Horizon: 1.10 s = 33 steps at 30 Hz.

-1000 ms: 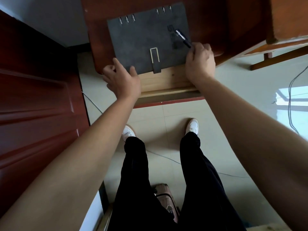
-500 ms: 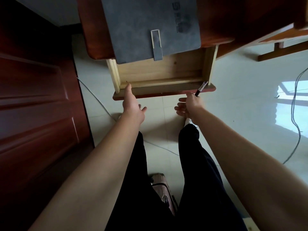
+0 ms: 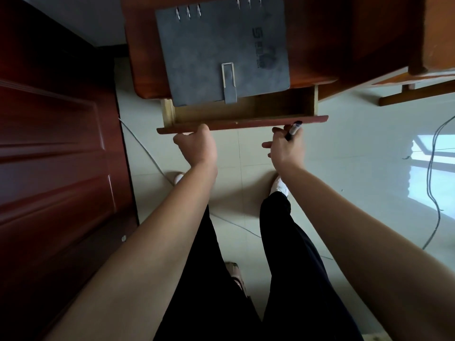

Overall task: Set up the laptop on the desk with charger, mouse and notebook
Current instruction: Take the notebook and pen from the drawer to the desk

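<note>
Wooden counter [image 3: 320,40] ahead of hands, notebook [image 3: 221,52] overhanging open drawer [image 3: 242,124], left hand [image 3: 197,146] curled on drawer front, right hand [image 3: 286,146] gripping pen [image 3: 293,130], tiled floor [image 3: 344,168] below, door [image 3: 56,143] left.

The notebook [image 3: 221,52] hides the drawer's [image 3: 270,107] back; the desk [image 3: 332,33] runs off-frame.

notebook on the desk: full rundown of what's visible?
The notebook is dark grey with a suede-like cover, closed, lying flat on the reddish-brown desk. Metal binder rings show along its far edge, an embossed logo near its right side. A strap with a metal loop closes over its near edge, which overhangs the open drawer. Neither hand touches it.
</note>
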### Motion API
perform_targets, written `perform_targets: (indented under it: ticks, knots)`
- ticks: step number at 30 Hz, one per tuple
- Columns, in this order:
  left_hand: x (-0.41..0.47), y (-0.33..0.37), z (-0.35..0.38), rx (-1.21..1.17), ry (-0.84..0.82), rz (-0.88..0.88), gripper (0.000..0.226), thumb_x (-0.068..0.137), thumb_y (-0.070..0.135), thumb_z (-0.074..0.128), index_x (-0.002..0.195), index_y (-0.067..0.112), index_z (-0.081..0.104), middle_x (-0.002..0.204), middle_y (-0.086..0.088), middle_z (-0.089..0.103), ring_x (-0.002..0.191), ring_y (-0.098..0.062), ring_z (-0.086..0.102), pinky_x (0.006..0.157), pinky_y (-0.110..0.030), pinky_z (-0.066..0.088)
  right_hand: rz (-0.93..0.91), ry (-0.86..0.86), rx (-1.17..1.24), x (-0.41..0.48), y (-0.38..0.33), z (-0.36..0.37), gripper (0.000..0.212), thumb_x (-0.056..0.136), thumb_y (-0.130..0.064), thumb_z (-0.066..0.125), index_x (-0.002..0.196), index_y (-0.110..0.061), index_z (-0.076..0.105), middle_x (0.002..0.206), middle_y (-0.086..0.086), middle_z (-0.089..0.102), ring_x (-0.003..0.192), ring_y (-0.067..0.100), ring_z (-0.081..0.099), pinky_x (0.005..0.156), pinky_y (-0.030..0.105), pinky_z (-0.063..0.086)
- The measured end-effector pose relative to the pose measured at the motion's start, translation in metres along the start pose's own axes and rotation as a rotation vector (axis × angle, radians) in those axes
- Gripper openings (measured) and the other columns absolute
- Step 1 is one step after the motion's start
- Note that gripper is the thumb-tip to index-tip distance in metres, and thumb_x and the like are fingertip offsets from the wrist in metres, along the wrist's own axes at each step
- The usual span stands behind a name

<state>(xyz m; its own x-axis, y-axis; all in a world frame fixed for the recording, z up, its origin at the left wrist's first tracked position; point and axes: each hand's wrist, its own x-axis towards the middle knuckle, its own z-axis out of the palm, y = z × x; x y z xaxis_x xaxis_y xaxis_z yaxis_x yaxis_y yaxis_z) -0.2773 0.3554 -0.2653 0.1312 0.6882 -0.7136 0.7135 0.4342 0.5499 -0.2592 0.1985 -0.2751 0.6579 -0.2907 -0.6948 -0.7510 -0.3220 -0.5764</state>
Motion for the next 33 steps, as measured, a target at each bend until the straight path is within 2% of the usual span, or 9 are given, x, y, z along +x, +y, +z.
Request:
perform_targets:
  ticks: [5, 8, 10, 14, 20, 23, 27, 30, 33]
  knots:
    - [0.012, 0.015, 0.002, -0.196, -0.186, 0.009, 0.059, 0.083, -0.002, 0.046, 0.140, 0.015, 0.040, 0.114, 0.003, 0.064, 0.090, -0.004, 0.060, 0.085, -0.033, 0.052, -0.119, -0.079, 0.068, 0.012, -0.030, 0.006, 0.029, 0.092, -0.006, 0.038, 0.118, -0.015, 0.046, 0.125, 0.003, 0.059, 0.077, 0.008, 0.074, 0.065, 0.042, 0.061]
    - [0.026, 0.029, -0.008, -0.532, -0.382, -0.203, 0.037, 0.085, 0.006, 0.035, 0.117, 0.014, 0.052, 0.113, -0.003, 0.066, 0.115, -0.019, 0.055, 0.099, -0.044, 0.046, -0.018, -0.159, 0.313, 0.024, -0.045, 0.009, 0.054, 0.090, -0.002, 0.039, 0.142, -0.016, 0.040, 0.140, -0.002, 0.053, 0.087, 0.014, 0.075, 0.054, 0.028, 0.055]
    - [0.033, 0.038, -0.011, -0.609, -0.476, -0.216, 0.021, 0.083, 0.013, 0.033, 0.096, 0.015, 0.050, 0.105, -0.006, 0.062, 0.113, -0.024, 0.054, 0.101, -0.047, 0.043, 0.059, -0.170, 0.489, 0.029, -0.055, 0.011, 0.050, 0.085, 0.003, 0.039, 0.130, -0.016, 0.046, 0.134, -0.001, 0.054, 0.085, 0.014, 0.076, 0.053, 0.026, 0.053]
    - [0.038, 0.050, -0.008, -0.618, -0.561, -0.189, 0.024, 0.082, 0.019, 0.037, 0.100, 0.016, 0.052, 0.106, -0.006, 0.059, 0.110, -0.024, 0.055, 0.103, -0.047, 0.043, 0.162, -0.160, 0.644, 0.037, -0.067, 0.015, 0.052, 0.079, 0.009, 0.039, 0.126, -0.011, 0.043, 0.127, 0.005, 0.055, 0.087, 0.019, 0.077, 0.054, 0.026, 0.054]
    - [0.037, 0.052, -0.010, -0.499, -0.570, -0.174, 0.040, 0.087, 0.043, 0.059, 0.121, 0.020, 0.059, 0.124, -0.002, 0.063, 0.119, -0.024, 0.057, 0.097, -0.045, 0.051, 0.179, -0.228, 0.533, 0.022, -0.062, 0.017, 0.020, 0.083, 0.004, 0.045, 0.096, -0.008, 0.053, 0.100, 0.006, 0.064, 0.054, 0.010, 0.061, 0.047, 0.023, 0.042]
    - [0.032, 0.057, -0.008, -0.345, -0.510, -0.121, 0.048, 0.088, 0.057, 0.062, 0.123, 0.025, 0.058, 0.124, -0.003, 0.065, 0.111, -0.020, 0.064, 0.086, -0.039, 0.058, 0.175, -0.347, 0.494, 0.007, -0.064, 0.028, 0.006, 0.086, -0.011, 0.054, 0.092, -0.012, 0.056, 0.103, 0.004, 0.065, 0.054, 0.011, 0.054, 0.045, 0.022, 0.040]
    - [0.031, 0.053, -0.013, -0.158, -0.454, -0.083, 0.060, 0.089, 0.063, 0.056, 0.134, 0.022, 0.051, 0.123, -0.003, 0.065, 0.102, -0.012, 0.068, 0.081, -0.037, 0.060, 0.165, -0.326, 0.380, -0.005, -0.076, 0.050, 0.041, 0.084, -0.053, 0.069, 0.101, -0.016, 0.060, 0.095, -0.001, 0.069, 0.054, 0.009, 0.055, 0.047, 0.023, 0.043]
    - [0.033, 0.053, -0.021, -0.057, -0.463, -0.056, 0.056, 0.089, 0.062, 0.056, 0.132, 0.025, 0.051, 0.130, 0.000, 0.061, 0.107, -0.010, 0.064, 0.086, -0.040, 0.059, 0.141, -0.216, 0.287, -0.008, -0.078, 0.056, 0.042, 0.087, -0.055, 0.068, 0.085, -0.015, 0.056, 0.064, -0.002, 0.060, 0.050, 0.010, 0.049, 0.046, 0.025, 0.038]
    - [0.033, 0.053, -0.029, 0.030, -0.378, 0.031, 0.042, 0.088, 0.056, 0.063, 0.117, 0.028, 0.055, 0.121, 0.010, 0.059, 0.109, -0.011, 0.059, 0.090, -0.039, 0.055, 0.134, -0.237, 0.307, -0.009, -0.073, 0.045, 0.037, 0.091, -0.049, 0.068, 0.081, -0.017, 0.050, 0.059, -0.003, 0.050, 0.050, 0.009, 0.042, 0.043, 0.024, 0.032]
